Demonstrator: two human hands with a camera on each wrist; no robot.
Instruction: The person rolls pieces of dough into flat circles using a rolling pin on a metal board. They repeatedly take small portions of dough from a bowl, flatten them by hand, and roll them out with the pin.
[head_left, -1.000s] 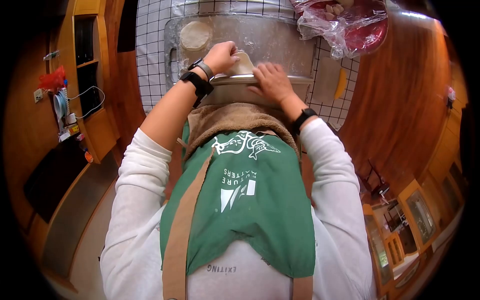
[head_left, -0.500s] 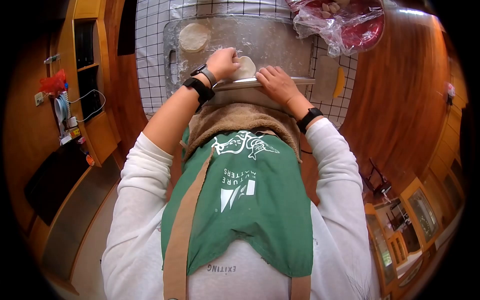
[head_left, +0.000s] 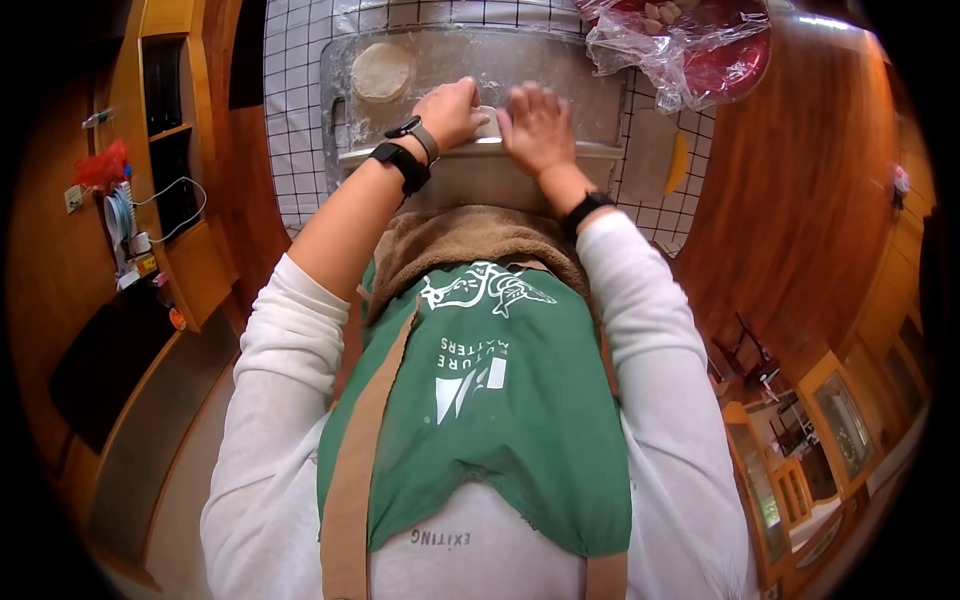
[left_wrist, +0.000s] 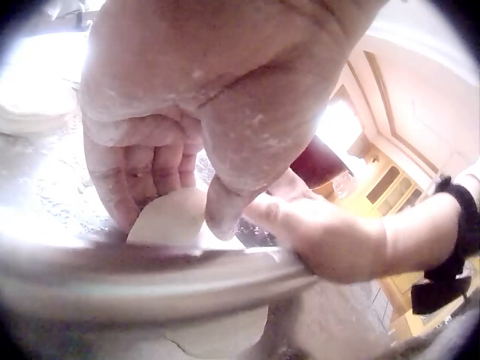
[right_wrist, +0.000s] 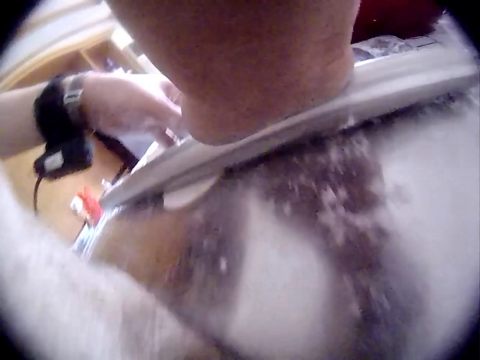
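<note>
While both hands are meeting at the near rim of the floured metal tray [head_left: 480,152] on the checked worktop [head_left: 300,120], the left hand [head_left: 450,110] is curling and the right hand [head_left: 535,128] is lying flat, fingers straight. A pale dough round [head_left: 383,70] is lying far left, and a red bowl [head_left: 735,65] under crinkled film is sitting far right.

From the left wrist, the grip is pinching a thin, smooth dough disc [left_wrist: 174,219] between thumb and floury fingers [left_wrist: 142,169], just behind the tray's rounded, shiny rim.

From the right wrist, the palm is pressing on that rim, and its fingers are hidden.
</note>
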